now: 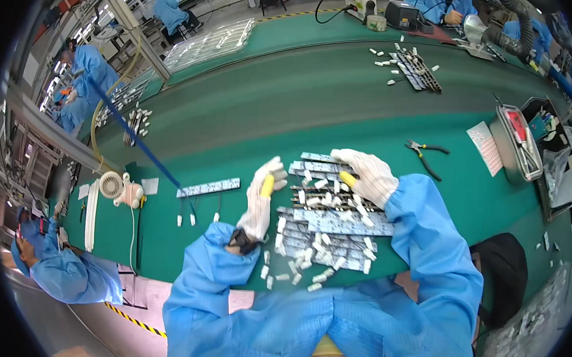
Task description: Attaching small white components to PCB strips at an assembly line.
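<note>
Both my hands wear white gloves with yellow finger covers. My left hand [260,196] is just left of a pile of circuit board strips [345,223], fingers apart and holding nothing. A black band [243,243] circles that wrist. At the pile's far right side, my right hand [372,177] has its thumb and fingers around the end of an upper circuit board strip [316,169]. White connectors [315,287] on short leads lie over the pile and along its near edge. Left of my left hand, a single circuit board strip [208,187] lies with connectors hanging toward me.
Yellow-and-black cutters [425,157] lie right of the pile, near a grey tool bin [517,143]. A small white fan [120,189] stands at left. Beyond runs a dark green conveyor belt [291,90] carrying another strip bundle [417,70]. Co-workers in blue sit around.
</note>
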### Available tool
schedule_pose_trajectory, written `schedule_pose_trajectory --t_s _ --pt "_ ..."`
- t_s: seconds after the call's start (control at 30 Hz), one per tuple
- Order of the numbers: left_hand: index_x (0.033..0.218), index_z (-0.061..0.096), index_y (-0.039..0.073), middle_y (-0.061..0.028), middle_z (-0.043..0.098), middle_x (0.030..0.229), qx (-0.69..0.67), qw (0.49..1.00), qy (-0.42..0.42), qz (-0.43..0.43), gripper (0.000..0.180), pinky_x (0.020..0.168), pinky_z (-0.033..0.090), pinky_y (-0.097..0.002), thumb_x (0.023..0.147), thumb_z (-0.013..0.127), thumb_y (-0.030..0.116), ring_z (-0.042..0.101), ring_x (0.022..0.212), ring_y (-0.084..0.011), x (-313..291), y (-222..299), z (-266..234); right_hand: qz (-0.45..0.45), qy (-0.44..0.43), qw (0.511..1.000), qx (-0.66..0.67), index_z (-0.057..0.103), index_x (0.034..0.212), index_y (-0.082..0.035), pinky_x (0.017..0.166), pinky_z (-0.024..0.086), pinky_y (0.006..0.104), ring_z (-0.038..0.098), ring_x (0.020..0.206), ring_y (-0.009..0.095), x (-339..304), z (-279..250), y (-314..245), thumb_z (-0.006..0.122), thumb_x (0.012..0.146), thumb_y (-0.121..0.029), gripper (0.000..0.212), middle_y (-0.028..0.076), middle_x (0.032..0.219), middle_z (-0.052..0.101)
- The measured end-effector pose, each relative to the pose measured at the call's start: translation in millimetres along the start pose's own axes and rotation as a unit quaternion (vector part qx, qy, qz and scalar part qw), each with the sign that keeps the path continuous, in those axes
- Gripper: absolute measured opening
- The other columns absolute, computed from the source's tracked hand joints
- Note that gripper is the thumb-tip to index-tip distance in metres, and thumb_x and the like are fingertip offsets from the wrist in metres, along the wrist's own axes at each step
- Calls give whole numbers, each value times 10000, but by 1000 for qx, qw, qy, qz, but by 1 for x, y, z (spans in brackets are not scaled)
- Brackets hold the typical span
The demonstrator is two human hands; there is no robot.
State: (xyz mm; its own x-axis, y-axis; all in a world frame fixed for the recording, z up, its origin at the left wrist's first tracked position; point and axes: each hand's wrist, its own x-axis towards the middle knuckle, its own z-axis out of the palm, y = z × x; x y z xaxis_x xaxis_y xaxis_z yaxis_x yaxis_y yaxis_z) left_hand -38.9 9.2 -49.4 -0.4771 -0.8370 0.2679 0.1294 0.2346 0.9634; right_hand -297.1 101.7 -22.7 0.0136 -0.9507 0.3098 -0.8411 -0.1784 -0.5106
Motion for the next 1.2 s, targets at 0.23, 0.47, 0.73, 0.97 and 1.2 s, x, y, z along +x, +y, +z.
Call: schedule_pose_trajectory --t_s 0.23,0.47,0.73,0.97,1.2 --pt "1291 509 -29 -154 597 1235 66 997 -23 25 707 797 554 -319 947 410 581 643 1018 -232 18 -7 -3 -21 3 1000 -13 567 1198 -142 841 518 372 627 1012 304 7 4 8 677 852 -187 366 93 1143 633" --pt "1209 601 -2 -124 640 1176 17 1000 4 -4 425 842 538 -328 1004 423 326 637 1042 -210 7 -7 3 -49 16 999 -4 597 1169 -136 868 503 374 609 1039 305 1 5 6 678 829 -128 349 90 1139 629" --pt "1178 618 32 -108 624 1204 60 991 -99 73 315 979 430 -332 886 603 150 592 1102 -225 9 48 -2 34 10 991 126 587 1214 -60 969 479 339 606 1125 258 1 -3 8 686 830 -43 397 130 1187 634" --pt "1120 622 78 -103 611 1232 313 915 -239 93 491 945 472 -394 650 753 30 567 1134 -314 -21 93 3 -57 47 983 169 529 1300 -2 1022 418 394 567 1165 246 -25 -96 -31 702 865 -202 509 114 1232 609" --pt "1039 642 98 -69 660 1095 517 795 -246 201 335 876 498 -362 713 686 32 629 982 -280 -27 85 27 -48 -60 989 -125 583 1246 -105 842 469 386 589 935 279 -98 -54 -74 808 608 -120 677 72 974 605"
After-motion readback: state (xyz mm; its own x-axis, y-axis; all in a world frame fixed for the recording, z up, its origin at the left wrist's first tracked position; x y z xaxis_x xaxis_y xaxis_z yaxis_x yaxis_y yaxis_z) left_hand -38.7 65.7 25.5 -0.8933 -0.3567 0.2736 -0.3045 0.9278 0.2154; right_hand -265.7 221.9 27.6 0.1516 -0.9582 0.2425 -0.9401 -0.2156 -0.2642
